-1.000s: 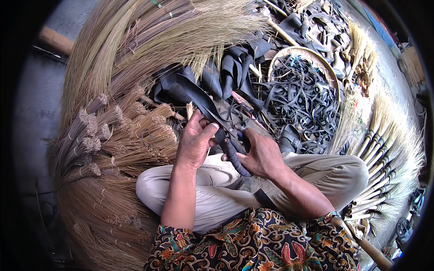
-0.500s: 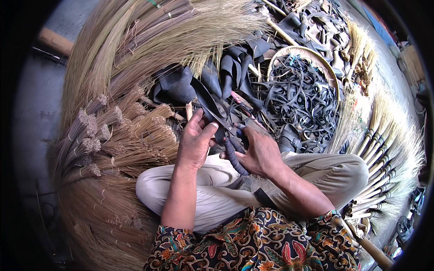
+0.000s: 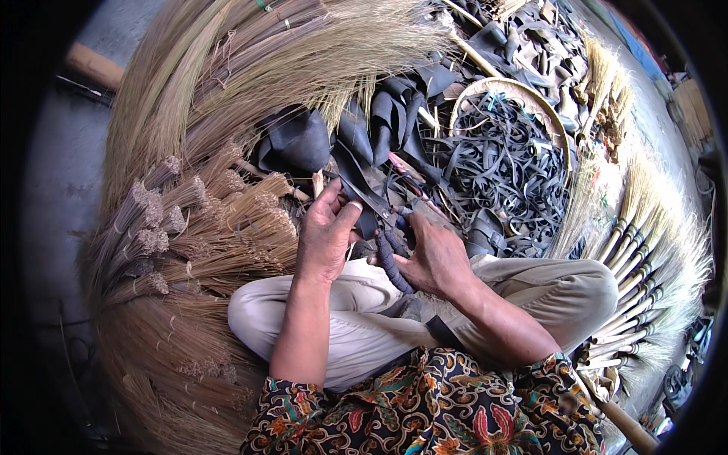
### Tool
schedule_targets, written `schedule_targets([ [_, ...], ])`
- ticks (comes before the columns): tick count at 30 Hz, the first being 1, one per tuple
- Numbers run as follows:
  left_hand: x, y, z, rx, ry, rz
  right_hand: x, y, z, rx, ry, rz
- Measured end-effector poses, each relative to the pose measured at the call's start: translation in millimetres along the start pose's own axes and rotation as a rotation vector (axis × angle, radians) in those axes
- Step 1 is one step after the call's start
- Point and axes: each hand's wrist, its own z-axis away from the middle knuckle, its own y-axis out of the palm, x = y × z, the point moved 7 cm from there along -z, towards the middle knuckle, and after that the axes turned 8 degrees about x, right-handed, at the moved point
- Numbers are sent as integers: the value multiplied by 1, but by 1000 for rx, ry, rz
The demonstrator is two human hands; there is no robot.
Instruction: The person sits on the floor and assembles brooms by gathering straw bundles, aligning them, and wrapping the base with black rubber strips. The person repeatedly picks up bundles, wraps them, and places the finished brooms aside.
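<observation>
Over the crossed legs, just above the lap: left hand pinching a black rubber strip between thumb and fingers, right hand closed around the dark wrapped handles of scissors, blades pointing up-left along the strip. Judged from the round basket already heaped with thin cut strips, well under way; judged from the folded rubber sheets lying uncut beyond, plenty left. Ringed by tied broom bundles at left and finished brooms at right. Blade tips lost against dark rubber; cannot tell whether open or mid-cut. Right fingertips hidden beneath the handles.
</observation>
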Motion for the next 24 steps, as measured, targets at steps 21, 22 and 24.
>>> schedule_targets([
  [21,5,-6,-1,-37,-39,-125,-5,4,1,93,74,-40],
  [22,4,-8,-1,-63,-40,-134,-7,6,2,119,89,-55],
  [24,4,-11,1,-89,-48,-135,-7,9,2,146,115,-72],
])
